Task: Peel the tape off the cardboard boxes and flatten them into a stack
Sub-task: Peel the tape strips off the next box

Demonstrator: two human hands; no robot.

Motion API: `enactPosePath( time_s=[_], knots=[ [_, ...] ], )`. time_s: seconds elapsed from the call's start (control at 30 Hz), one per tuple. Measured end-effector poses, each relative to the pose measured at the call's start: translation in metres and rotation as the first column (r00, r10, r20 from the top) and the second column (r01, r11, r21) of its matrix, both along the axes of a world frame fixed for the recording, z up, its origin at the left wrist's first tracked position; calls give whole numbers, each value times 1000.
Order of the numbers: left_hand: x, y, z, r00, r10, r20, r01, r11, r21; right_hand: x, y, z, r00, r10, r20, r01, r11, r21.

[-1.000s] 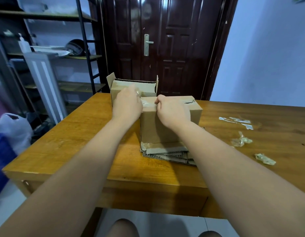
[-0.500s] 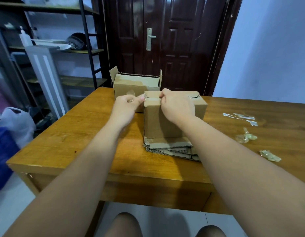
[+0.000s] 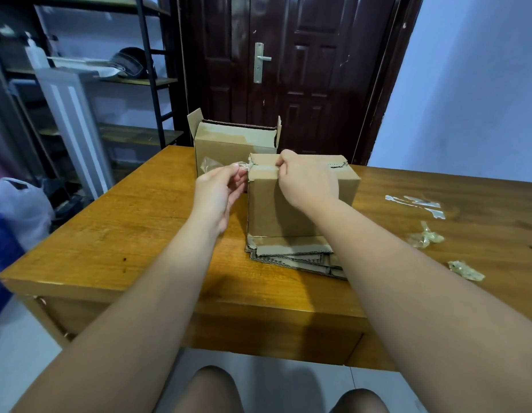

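A closed cardboard box stands on a stack of flattened cardboard in the middle of the wooden table. My left hand pinches a strip of clear tape that stretches leftward off the box's top left corner. My right hand grips the box's top front edge, fingers curled over it. A second box with raised flaps stands behind, open at the top.
Several crumpled tape scraps lie on the table to the right. A dark door is behind the table, metal shelving at the left, a white plastic bag on the floor by the table's left edge.
My left hand has pulled leftward off the box top, drawing the tape strip with it. My right hand stayed on the box's top edge. The view tilted down slightly.
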State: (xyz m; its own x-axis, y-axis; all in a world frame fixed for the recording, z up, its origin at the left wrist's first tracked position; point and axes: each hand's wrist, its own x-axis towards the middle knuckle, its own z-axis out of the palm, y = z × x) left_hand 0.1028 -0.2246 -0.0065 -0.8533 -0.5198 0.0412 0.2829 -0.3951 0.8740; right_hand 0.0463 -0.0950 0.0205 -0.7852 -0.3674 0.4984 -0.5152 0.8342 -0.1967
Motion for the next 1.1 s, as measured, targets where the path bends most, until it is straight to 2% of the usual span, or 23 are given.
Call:
enactPosePath(
  time_s=[0.17,0.23,0.3,0.37,0.43,0.5,0.6,0.67,0.73,0.8,0.83,0.9,1.0,1.07,1.1],
  knots=[
    [-2,7,-4,997,-18,-78,42,948,316,1,0,0,1000,0,-1,0,1000,-6],
    [-3,9,-6,992,-25,-125,82,875,477,1,0,0,1000,-3,-2,3,1000,-9],
    [-5,7,-11,983,-7,-185,125,759,639,1,0,0,1000,-3,4,3,1000,-13],
    [-6,5,-15,980,34,-197,117,703,701,1,0,0,1000,0,7,1,1000,-13],
    [-8,2,-20,983,56,-172,80,718,692,1,0,0,1000,-2,6,3,1000,-11],
    [-6,0,-20,993,51,-105,23,799,601,2,0,0,1000,-6,3,6,1000,-11],
    [2,4,-13,999,46,26,-51,968,247,2,0,1,1000,-11,4,11,1000,-17],
    [6,8,-4,996,83,13,-84,995,49,3,0,1,1000,-17,-2,17,1000,-16],
    [9,12,5,994,110,-12,-111,984,-137,3,-1,0,1000,-21,-11,21,1000,-10],
    [13,16,16,991,130,-28,-130,892,-433,3,-1,1,1000,-23,-10,23,1000,-8],
    [15,20,22,990,138,-37,-133,788,-601,3,-1,1,1000,-24,-4,24,1000,-8],
    [19,30,36,989,126,-78,-138,589,-796,4,0,2,1000,-16,4,16,1000,-3],
    [16,41,48,979,94,-184,-206,450,-869,4,1,2,1000,2,-16,-1,1000,17],
    [7,42,52,982,99,-159,-186,426,-885,6,2,2,1000,2,-15,-1,1000,15],
    [1,42,52,987,98,-128,-159,443,-882,6,2,2,1000,-7,2,7,1000,12]
  ],
)
